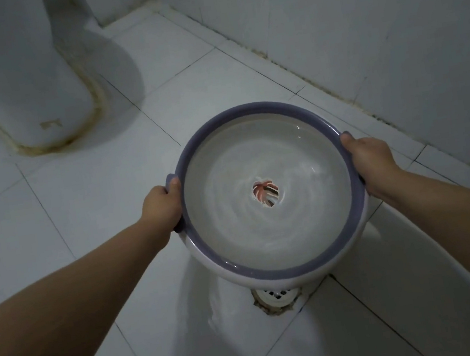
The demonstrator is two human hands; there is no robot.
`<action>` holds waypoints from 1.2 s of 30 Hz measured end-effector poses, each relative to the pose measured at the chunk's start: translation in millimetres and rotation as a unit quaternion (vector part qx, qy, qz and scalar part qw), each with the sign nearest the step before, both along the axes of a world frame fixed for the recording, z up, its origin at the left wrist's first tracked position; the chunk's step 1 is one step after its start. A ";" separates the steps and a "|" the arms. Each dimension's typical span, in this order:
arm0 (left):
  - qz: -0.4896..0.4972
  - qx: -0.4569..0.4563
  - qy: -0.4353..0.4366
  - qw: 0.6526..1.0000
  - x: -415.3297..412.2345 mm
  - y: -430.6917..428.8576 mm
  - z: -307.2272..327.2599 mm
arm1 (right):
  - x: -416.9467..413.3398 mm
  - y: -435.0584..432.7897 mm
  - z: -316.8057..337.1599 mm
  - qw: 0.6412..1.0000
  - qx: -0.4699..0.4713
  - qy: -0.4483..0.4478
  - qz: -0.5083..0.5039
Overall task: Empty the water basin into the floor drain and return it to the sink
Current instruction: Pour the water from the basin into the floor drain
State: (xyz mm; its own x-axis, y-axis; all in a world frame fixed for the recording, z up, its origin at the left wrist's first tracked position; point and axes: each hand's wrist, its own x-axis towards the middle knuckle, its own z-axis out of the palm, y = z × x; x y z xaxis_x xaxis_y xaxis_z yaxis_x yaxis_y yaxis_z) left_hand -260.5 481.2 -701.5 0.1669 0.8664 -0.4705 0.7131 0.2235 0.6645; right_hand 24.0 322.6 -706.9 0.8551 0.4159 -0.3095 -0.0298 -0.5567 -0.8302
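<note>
Above the floor drain: a round white plastic basin with a purple-grey rim [231, 265] hangs in the air over pale floor tiles [102, 197], carried level or tipped only slightly toward the person.
Basin contents: cloudy water swirls inside, with a small red and dark leaf-shaped mark [266, 194] at the centre of the bottom; whether that mark is printed or floating, I cannot tell.
Left hand: the left hand [162, 208] is closed around the rim handle at the basin's 9 o'clock, thumb over the top edge.
Right hand: the right hand [370, 162] is clamped on the rim at about 3 o'clock, fingers hidden beneath.
Drain: a round white slotted floor drain cover [276, 296] peeks out from under the basin's 6 o'clock edge, set in chipped tile.
Surroundings: the white ceramic toilet base [31, 86] stands well apart at 10 o'clock, with yellowed sealant along its foot; the tiled wall [386, 18] runs from 12 to 3 o'clock.
Step in hand: judged from the water inside, positioning is done and pouring has not begun.
Next move: tipping the 6 o'clock edge down, slowly, so the stream lands on the cover and not across the tiles; both grips likely need to stay firm as the weight shifts.
Remaining: the sink is out of view, so the return trip lies wholly ahead.
</note>
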 end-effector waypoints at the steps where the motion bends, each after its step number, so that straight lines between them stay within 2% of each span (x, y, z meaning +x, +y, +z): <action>1: -0.002 0.001 -0.001 1.000 0.3 0.0 -0.1 | 0.5 -0.5 -0.5 1.000 0.000 -0.001 0.000; 36: -0.024 0.013 0.004 1.000 -8.1 4.7 3.4 | -6.1 3.1 -2.4 1.000 0.003 0.000 0.011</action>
State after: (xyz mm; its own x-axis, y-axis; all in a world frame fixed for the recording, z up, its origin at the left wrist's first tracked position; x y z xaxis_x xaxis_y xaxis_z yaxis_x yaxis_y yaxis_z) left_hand -268.6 485.9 -698.2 0.2041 0.8696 -0.4496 0.7281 0.1722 0.6635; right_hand 17.9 325.7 -709.2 0.8462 0.4357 -0.3068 -0.0177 -0.5524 -0.8334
